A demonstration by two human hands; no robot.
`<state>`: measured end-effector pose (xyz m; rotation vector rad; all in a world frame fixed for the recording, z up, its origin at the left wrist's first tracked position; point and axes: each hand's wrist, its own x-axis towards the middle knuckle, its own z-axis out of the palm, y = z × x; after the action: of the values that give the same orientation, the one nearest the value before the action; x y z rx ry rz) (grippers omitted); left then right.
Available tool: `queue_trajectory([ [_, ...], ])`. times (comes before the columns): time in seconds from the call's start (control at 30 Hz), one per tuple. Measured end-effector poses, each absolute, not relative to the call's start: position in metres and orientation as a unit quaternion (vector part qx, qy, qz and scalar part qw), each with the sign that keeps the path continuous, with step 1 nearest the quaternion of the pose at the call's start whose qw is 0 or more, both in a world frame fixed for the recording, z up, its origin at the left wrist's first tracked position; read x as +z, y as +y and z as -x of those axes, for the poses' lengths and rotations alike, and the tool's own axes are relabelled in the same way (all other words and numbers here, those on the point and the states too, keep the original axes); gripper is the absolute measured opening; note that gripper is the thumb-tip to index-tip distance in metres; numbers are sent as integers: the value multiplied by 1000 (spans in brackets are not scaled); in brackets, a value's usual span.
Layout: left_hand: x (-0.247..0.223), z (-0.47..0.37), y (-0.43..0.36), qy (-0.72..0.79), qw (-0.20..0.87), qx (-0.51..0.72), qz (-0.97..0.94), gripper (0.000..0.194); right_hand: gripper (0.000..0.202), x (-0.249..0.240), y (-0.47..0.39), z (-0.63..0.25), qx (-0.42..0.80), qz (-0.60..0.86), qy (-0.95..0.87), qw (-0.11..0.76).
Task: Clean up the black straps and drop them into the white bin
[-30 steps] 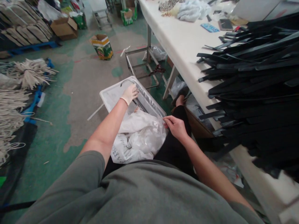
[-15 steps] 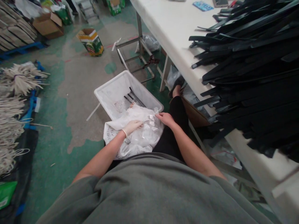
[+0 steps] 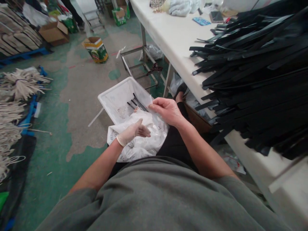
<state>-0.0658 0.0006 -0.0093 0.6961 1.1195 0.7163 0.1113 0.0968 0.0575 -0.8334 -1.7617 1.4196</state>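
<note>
White sacking (image 3: 146, 146) with printed marks lies bunched on my lap, over the near rim of a white plastic bin (image 3: 115, 93). Several thin black strips (image 3: 138, 103) lie inside the bin. Above the sacking is my left hand (image 3: 134, 131), in a pale glove, fingers apart and nothing in it. My bare right hand (image 3: 166, 110), raised over the bin's right corner, pinches a thin translucent piece of plastic (image 3: 154, 116) between thumb and fingers.
On the right, a white table (image 3: 173, 35) bears a big pile of black strips (image 3: 252, 77). A metal frame (image 3: 137, 65) stands beyond the bin. Bundles of pale cord (image 3: 14, 109) lie at the left. An open carton (image 3: 96, 49) stands on the floor.
My right hand has risen from the sacking with the clear plastic piece. My left hand has lifted off the sacking and opened. The view has shifted slightly.
</note>
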Motion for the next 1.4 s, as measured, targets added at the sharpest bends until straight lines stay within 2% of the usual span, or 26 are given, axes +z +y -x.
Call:
queue_trajectory([
  [0.07,6,56,-3,468,749,331,-333,83,27,102,89,-106,570,267,-672,391],
  [0.1,12,53,-3,477,719,357,-359,79,27,123,85,-105,583,240,-662,406],
  [0.2,31,54,-1,562,496,494,-440,54,21,171,73,-101,609,168,-639,439],
  [0.27,46,57,1,568,394,584,-426,47,19,191,69,-97,614,140,-635,447],
  [0.3,54,57,1,551,396,614,-402,48,18,196,69,-93,617,135,-636,444],
  [0.37,68,52,-1,506,478,625,-353,54,16,199,75,-82,625,146,-635,430],
  [0.43,75,43,-8,460,586,580,-330,55,15,192,90,-68,636,172,-623,420],
  [0.5,71,39,-17,421,649,541,-330,49,16,181,112,-59,642,219,-597,429],
  [0.63,42,62,-40,438,652,539,-304,35,15,153,170,-69,637,307,-506,494],
  [0.73,19,91,-62,495,633,527,-277,33,21,131,213,-89,623,347,-433,552],
  [0.8,7,103,-74,517,627,524,-256,33,30,113,231,-96,606,370,-428,559],
  [0.87,-2,108,-79,529,615,542,-222,33,44,91,231,-96,607,396,-471,503],
  [0.9,-6,108,-79,533,606,555,-203,33,51,79,223,-94,617,413,-498,448],
  [1.0,-14,103,-69,546,572,589,-165,35,65,40,168,-80,673,459,-540,214],
  [1.07,-17,97,-59,550,566,590,-172,37,67,16,120,-69,723,407,-554,63],
  [1.1,-18,93,-55,547,569,586,-183,37,65,6,98,-63,746,381,-545,22],
  [1.17,-20,85,-46,530,585,577,-207,37,50,-7,66,-55,766,372,-523,30],
  [1.27,-22,72,-36,511,616,556,-225,42,29,-11,53,-53,718,420,-545,106],
  [1.4,-26,56,-29,513,648,525,-203,51,32,-3,78,-67,622,482,-592,175],
])
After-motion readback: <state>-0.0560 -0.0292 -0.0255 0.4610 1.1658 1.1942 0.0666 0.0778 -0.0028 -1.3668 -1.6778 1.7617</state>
